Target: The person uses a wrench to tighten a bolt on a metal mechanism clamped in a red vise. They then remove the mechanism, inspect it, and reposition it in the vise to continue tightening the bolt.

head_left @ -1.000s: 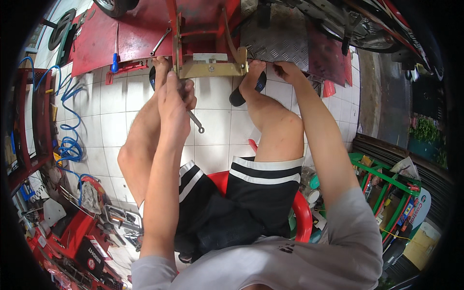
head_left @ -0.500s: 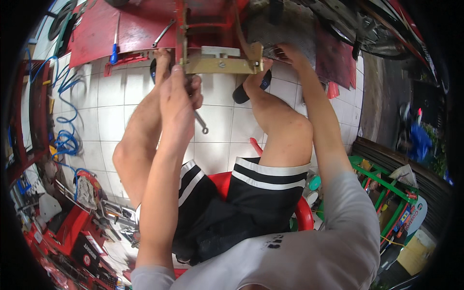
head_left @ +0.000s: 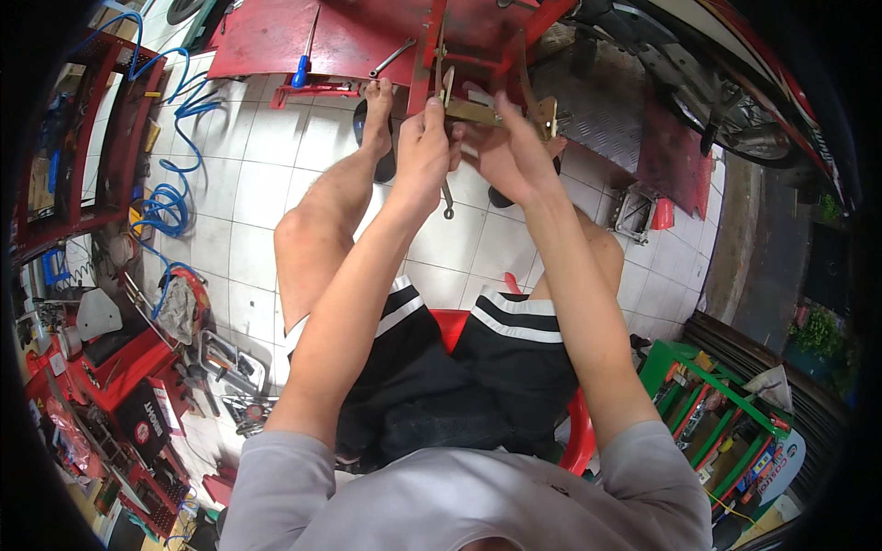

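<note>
My left hand point(head_left: 423, 151) is closed round a steel wrench point(head_left: 447, 202), its ring end hanging below, at the brass-coloured bracket point(head_left: 473, 112) on a red metal frame point(head_left: 420, 64). Just right of it my right hand point(head_left: 514, 156), slightly blurred, is at the bracket with thumb and fingers apart; its fingertips are partly hidden. On the red platform point(head_left: 257, 46) lie a blue-handled screwdriver point(head_left: 300, 69) and another wrench point(head_left: 395, 55).
A motorcycle underside point(head_left: 698, 83) is at upper right. A coiled blue hose point(head_left: 175, 207) and red tool racks point(head_left: 55, 147) are at left. A green rack of tools point(head_left: 698, 413) is at lower right. I sit on a red chair point(head_left: 574, 432) over white tiles.
My right hand has left the platform edge and moved left, down beside my left hand at the bracket. The view has shifted, moving the frame and left hand rightward in the picture.
</note>
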The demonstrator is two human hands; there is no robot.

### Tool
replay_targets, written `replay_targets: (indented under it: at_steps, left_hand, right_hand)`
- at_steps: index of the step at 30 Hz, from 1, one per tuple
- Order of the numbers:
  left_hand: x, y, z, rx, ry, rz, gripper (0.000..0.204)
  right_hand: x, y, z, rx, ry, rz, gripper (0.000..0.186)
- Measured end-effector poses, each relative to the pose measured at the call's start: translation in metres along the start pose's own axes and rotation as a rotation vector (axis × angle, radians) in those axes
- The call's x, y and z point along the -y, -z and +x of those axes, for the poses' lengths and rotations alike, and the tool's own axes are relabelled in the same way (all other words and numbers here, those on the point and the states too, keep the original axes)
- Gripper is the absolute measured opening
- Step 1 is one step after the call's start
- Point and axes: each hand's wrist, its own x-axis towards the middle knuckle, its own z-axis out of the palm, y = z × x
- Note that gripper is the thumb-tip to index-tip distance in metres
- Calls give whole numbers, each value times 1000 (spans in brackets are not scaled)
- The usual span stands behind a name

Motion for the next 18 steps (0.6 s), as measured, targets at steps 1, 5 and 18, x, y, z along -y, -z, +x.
replay_targets:
  at_steps: [1, 5, 18]
  left_hand:
    - [-1, -2, -2, -17, -22, 12, 24]
    - [-18, 7, 1, -18, 167, 7, 28]
    - [-33, 27, 6, -128, -468, 635, 16]
  right_hand:
    - [-4, 1, 4, -44, 24, 8, 32]
    - [-11, 3, 15, -156, 105, 54, 23]
    - [-13, -9, 13, -116, 141, 84, 29]
